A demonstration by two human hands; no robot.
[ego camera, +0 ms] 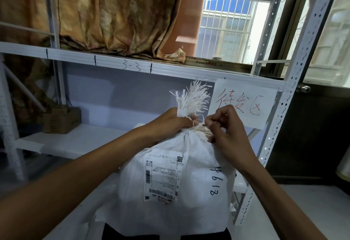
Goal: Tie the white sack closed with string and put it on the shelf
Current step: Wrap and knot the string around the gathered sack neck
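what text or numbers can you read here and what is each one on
"3-3": handwritten on the shelf edge.
"81914", roughly: black marker on the white sack, sideways.
Three red handwritten Chinese characters on the paper sign; last looks like "区".
Shipping label: barcodes, print too small.
Cardboard strip: red print blurred.

White sack (198,164), black handwritten digits (215,181)

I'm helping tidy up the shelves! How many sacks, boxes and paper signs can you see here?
White sack: 1
Brown cardboard box on the lower shelf: 1
Paper sign with red writing: 1
Total: 3
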